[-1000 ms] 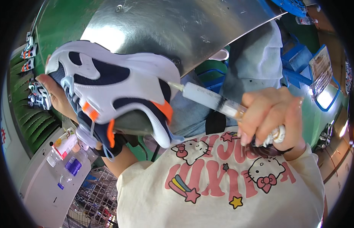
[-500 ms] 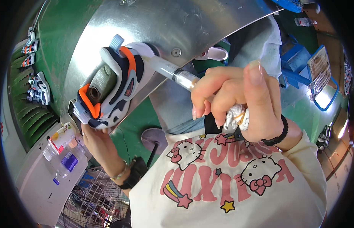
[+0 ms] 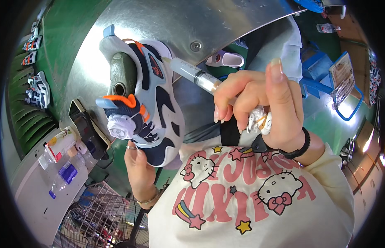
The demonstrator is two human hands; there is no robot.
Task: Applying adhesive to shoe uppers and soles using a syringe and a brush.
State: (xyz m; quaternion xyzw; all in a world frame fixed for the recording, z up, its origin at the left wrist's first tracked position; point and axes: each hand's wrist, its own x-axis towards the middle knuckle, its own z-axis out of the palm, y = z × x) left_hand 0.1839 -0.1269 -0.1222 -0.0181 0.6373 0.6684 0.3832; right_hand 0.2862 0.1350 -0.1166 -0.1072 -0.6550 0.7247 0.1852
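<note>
A sneaker (image 3: 153, 103) over the counter (image 3: 159, 20) edge looks stiff, probably weighty; the left hand (image 3: 141, 173) clamps its near toe, a sound hold; the right hand (image 3: 263, 107) clasps a seemingly light syringe (image 3: 196, 75).

Left hand (image 3: 141, 171) pointing upward, partly hidden; right hand (image 3: 269, 109) higher, fingers (image 3: 227, 97) curled, thumb (image 3: 278, 84) upright

Last (image 3: 125, 70) in shoe (image 3: 152, 103), L of syringe (image 3: 193, 73); fan (image 3: 95, 215) btm. L.
</note>
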